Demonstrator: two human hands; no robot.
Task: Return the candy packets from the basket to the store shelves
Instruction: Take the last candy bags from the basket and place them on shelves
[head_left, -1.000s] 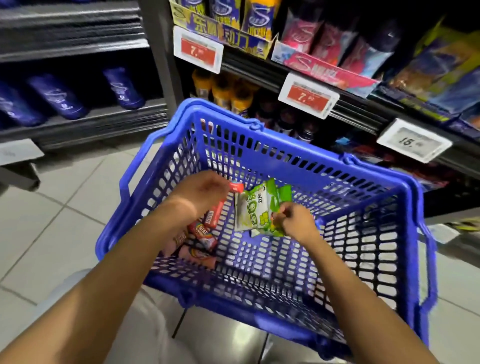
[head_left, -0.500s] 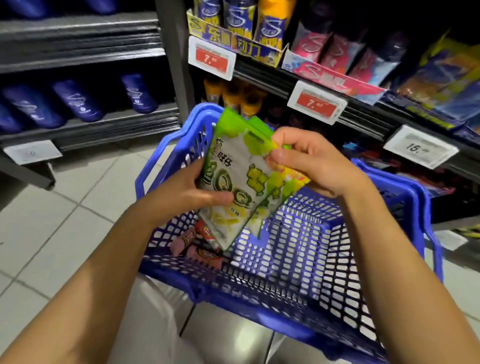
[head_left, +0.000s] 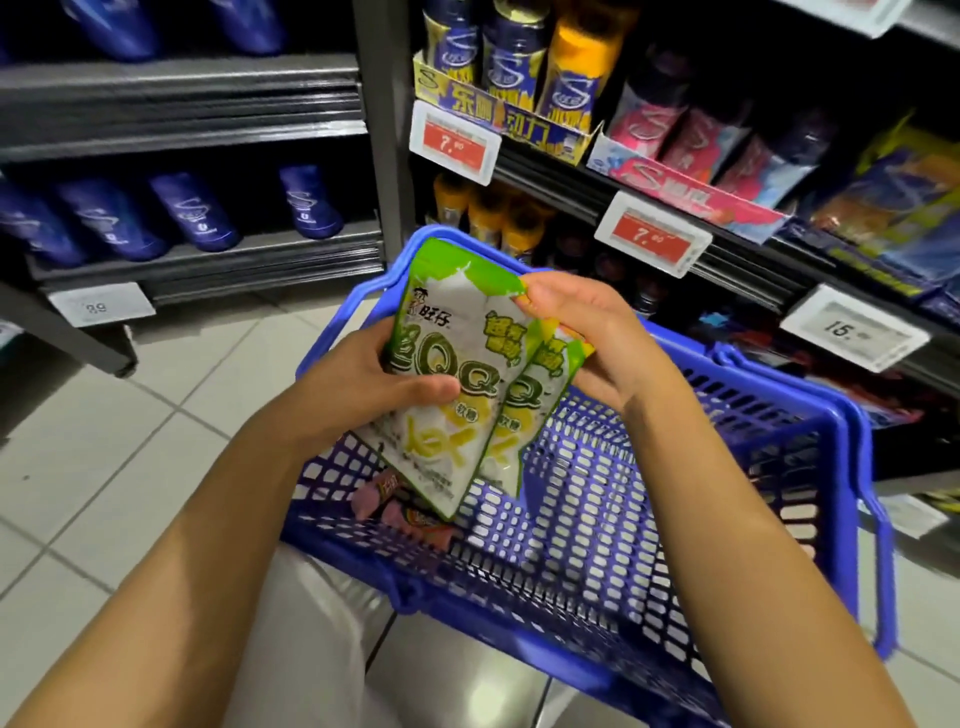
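Two green-and-white candy packets (head_left: 447, 384), fanned one behind the other, are held above the blue basket (head_left: 649, 519) at frame centre: the left hand (head_left: 358, 384) clamps the front packet's edge with its thumb across the face, and the right hand (head_left: 597, 338) pinches the top corners at 1 o'clock, probably to square the pair for shelving together. Pink and red packets (head_left: 410, 512) lie in the basket's near-left corner, at 7 o'clock of the held pair. The shelves (head_left: 727, 254), with price tags (head_left: 652, 234), run from 12 to 3 o'clock.
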